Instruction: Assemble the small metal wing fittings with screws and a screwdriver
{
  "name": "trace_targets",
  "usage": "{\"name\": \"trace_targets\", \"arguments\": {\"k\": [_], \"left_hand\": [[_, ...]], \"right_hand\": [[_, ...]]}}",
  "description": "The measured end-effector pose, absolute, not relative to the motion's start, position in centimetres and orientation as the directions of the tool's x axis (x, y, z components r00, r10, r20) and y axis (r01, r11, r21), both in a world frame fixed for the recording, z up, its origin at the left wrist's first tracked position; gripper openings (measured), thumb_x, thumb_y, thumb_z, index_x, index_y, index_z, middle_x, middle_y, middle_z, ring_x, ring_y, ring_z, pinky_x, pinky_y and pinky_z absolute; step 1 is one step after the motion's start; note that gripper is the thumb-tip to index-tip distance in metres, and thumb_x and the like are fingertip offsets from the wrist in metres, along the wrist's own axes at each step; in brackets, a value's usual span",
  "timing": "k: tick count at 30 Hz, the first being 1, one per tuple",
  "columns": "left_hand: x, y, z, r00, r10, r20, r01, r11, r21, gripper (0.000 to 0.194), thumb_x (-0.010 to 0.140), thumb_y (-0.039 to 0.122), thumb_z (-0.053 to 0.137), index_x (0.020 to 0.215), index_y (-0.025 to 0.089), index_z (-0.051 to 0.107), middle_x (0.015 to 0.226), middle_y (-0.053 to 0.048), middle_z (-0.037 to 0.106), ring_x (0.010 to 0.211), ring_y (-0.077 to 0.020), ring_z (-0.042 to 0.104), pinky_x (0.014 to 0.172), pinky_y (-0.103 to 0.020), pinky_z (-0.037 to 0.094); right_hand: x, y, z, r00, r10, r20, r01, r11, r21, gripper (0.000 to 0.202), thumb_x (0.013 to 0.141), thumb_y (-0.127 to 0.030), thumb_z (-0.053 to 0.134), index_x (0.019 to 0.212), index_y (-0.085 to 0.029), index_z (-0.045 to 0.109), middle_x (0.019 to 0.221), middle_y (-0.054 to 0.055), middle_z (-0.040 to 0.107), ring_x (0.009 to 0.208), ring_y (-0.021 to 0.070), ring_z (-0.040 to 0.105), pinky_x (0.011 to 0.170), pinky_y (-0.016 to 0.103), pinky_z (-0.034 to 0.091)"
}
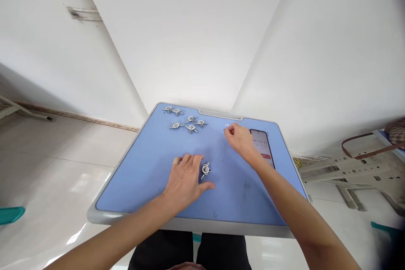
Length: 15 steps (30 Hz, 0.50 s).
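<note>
On the blue desk top lies a small metal part with a round body and thin rods. Around its left side rests my left hand, thumb and fingers apart, palm down on the desk. My right hand is farther back to the right, its fingertips pinched together at the desk surface; what they hold, if anything, is too small to name. A thin metal pin shows just below those fingertips. One tiny bit lies between the hands. Several similar metal parts sit at the back left.
A phone showing a running timer lies right of my right hand, partly behind the forearm. The desk has a raised grey rim and stands against a white wall. A bag with a brown strap is at the far right.
</note>
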State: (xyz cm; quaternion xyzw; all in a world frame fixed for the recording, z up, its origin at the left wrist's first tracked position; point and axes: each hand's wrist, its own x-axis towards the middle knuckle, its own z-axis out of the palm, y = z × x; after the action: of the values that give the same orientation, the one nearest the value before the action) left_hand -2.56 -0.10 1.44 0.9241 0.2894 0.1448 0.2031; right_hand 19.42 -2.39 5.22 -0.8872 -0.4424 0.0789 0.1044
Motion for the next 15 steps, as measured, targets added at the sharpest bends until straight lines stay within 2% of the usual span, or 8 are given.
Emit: {"name": "trace_targets", "arguments": {"k": [1,3,6,8,11,15], "left_hand": [[-2.4,-0.4,1.1,0.77,0.616,0.167,0.493,-0.741,0.457,0.055,0.071,0.049,0.077,0.109,0.017,0.055,0.092,-0.006,0.066,0.091,-0.0287,0.058,0.084,-0.045,0.038],[-2.1,-0.2,0.6,0.761,0.62,0.19,0.49,-0.742,0.457,0.037,0.075,0.046,0.075,0.095,0.019,0.058,0.086,-0.004,0.066,0.088,-0.0268,0.057,0.082,-0.043,0.036],[-1.7,0.9,0.6,0.829,0.527,0.186,0.385,-0.78,0.494,0.017,0.079,0.032,0.073,0.085,0.02,0.062,0.084,-0.002,0.067,0.088,-0.0236,0.055,0.08,-0.039,0.035],[-1.6,1.8,0.9,0.88,0.446,0.166,0.299,-0.79,0.536,0.013,0.078,0.023,0.072,0.088,0.021,0.065,0.085,0.0,0.067,0.089,-0.0221,0.054,0.08,-0.037,0.034],[-1.6,2.7,1.1,0.912,0.386,0.139,0.236,-0.77,0.593,0.021,0.074,0.016,0.073,0.093,0.023,0.066,0.086,0.002,0.067,0.089,-0.0206,0.053,0.083,-0.037,0.034],[-1.5,3.1,0.8,0.902,0.404,0.153,0.222,-0.737,0.638,0.029,0.069,0.024,0.079,0.093,0.021,0.063,0.087,0.002,0.066,0.087,-0.0204,0.052,0.086,-0.039,0.034]], "right_hand": [[18.9,-3.6,5.5,0.582,0.813,-0.015,0.772,-0.558,-0.303,0.025,0.092,-0.035,0.038,0.089,-0.021,0.059,0.078,0.004,0.068,0.071,0.0182,0.061,0.061,0.028,0.04],[17.9,-6.0,5.6,0.53,0.844,0.08,0.718,-0.397,-0.572,0.023,0.092,-0.034,0.039,0.085,-0.02,0.056,0.07,0.001,0.064,0.057,0.0143,0.053,0.054,0.026,0.038],[16.4,-9.0,5.3,0.49,0.865,0.107,0.534,-0.201,-0.821,0.018,0.092,-0.032,0.04,0.092,-0.02,0.054,0.071,0.0,0.06,0.055,0.0118,0.05,0.05,0.023,0.037],[15.8,-10.2,4.8,0.456,0.884,0.102,0.482,-0.149,-0.863,0.015,0.092,-0.03,0.041,0.094,-0.02,0.053,0.069,-0.002,0.057,0.054,0.0107,0.047,0.048,0.022,0.036],[15.2,-10.7,4.3,0.402,0.912,0.082,0.505,-0.147,-0.851,0.011,0.092,-0.03,0.044,0.092,-0.021,0.05,0.065,-0.004,0.051,0.048,0.0087,0.04,0.042,0.02,0.029],[14.7,-10.2,4.4,0.34,0.926,0.163,0.629,-0.095,-0.772,0.005,0.091,-0.025,0.044,0.092,-0.022,0.048,0.065,-0.005,0.051,0.047,0.0083,0.038,0.043,0.021,0.029]]}}
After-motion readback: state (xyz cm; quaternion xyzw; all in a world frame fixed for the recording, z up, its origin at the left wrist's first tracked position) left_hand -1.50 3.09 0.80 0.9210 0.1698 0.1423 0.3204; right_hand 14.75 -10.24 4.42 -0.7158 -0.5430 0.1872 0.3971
